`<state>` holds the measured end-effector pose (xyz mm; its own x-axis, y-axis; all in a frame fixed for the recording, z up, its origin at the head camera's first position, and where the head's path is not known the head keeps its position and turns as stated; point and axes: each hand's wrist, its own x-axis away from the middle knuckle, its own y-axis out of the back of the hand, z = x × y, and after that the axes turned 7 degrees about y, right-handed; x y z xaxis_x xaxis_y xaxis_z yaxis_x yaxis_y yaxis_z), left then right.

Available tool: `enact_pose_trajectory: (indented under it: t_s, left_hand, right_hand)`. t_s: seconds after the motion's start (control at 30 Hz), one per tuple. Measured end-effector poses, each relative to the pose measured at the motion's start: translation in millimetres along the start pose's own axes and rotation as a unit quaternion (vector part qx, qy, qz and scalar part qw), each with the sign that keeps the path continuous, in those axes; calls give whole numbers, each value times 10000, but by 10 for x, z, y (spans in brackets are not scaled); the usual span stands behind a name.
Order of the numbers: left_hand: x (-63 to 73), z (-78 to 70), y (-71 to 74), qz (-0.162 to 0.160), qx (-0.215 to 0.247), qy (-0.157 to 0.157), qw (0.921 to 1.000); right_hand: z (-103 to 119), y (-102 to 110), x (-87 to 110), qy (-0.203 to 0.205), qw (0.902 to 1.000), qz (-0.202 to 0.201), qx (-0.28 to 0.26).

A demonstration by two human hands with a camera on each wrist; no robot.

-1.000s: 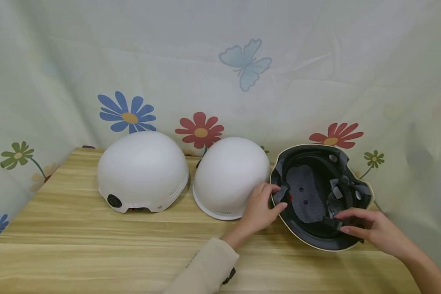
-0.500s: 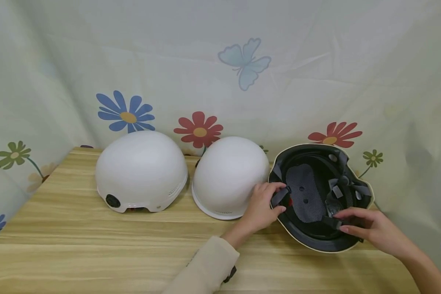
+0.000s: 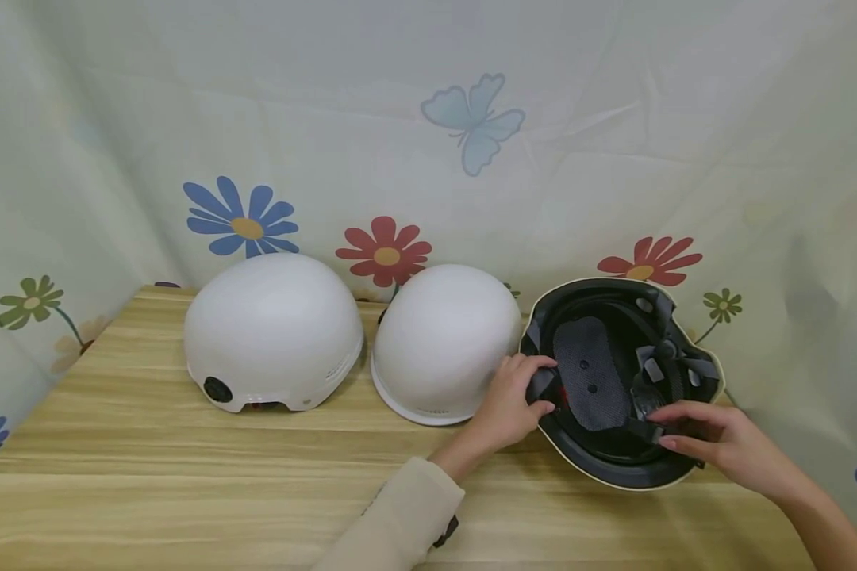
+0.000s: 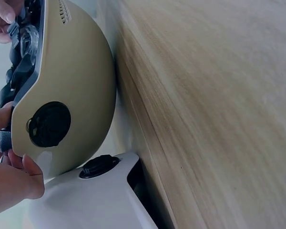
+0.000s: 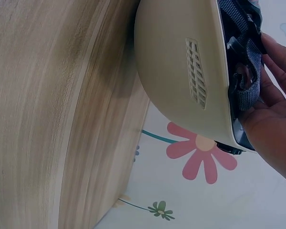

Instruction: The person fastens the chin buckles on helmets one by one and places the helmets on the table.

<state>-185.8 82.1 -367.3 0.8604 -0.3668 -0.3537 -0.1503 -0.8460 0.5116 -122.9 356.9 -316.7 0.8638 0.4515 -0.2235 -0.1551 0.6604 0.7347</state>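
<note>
An upturned beige helmet with a black lining lies at the right of the table. At its left rim my left hand pinches a dark chin strap between thumb and fingers. Inside the helmet's right part, my right hand pinches a black strap end, with what looks like a buckle at its tip. More grey straps and a clear plastic piece lie close to those fingers. The left wrist view shows the beige shell with a round black vent; the right wrist view shows a slotted grille.
Two white helmets stand dome up to the left: a middle one beside the beige helmet and a larger one farther left. Beneath them is a wood-grain table. A flower-print curtain hangs behind.
The left fingers have shifted slightly inward over the rim, drawing the strap a little. My right hand stays almost still. The helmets keep their places.
</note>
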Motion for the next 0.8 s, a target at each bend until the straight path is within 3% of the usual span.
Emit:
enact_pose_trajectory:
  t_s: [0.33,0.63,0.8]
  left_hand:
    - [4,13,10,-189,295,204,9992]
    - [-27,-39,24,-717,666,-72,9952]
    - [-35,-69,34,-1094,511,-49,9927]
  right_hand:
    - [-13,14,-3,-88,9999,-15,-58]
    - [-5,7,-19,-87,9999,-74,-109]
    - [13,4,-37,-25,9999,-114,-37]
